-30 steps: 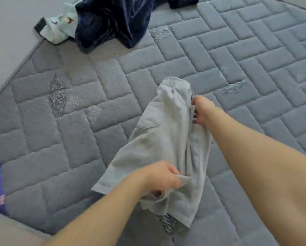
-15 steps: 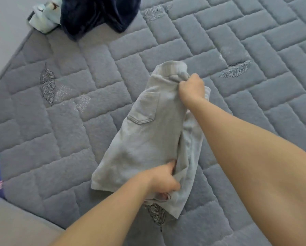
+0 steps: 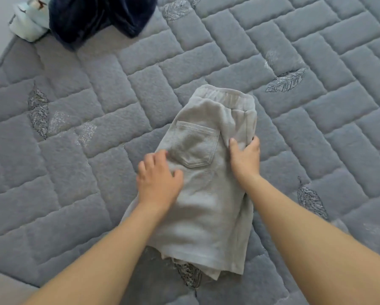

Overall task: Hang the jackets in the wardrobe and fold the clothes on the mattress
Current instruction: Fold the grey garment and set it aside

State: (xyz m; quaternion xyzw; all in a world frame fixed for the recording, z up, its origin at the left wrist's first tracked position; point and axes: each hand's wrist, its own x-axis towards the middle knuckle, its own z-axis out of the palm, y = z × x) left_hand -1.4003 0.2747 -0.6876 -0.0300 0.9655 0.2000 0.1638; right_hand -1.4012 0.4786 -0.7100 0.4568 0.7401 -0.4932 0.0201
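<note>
While left hand (image 3: 159,180) presses grey shorts (image 3: 206,183) flat, right hand (image 3: 245,156) seemingly pinching edge

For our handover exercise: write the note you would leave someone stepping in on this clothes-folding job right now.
Left hand: flat on the grey shorts, fingers spread, pressing.
Right hand: grips the shorts' right edge.
Shorts lie on the mattress, folded in half lengthwise, pocket up, waistband away from you.
Left: fold the shorts again, then deal with the dark blue garment and the pale blue one at the far left corner. No wardrobe in view.
</note>
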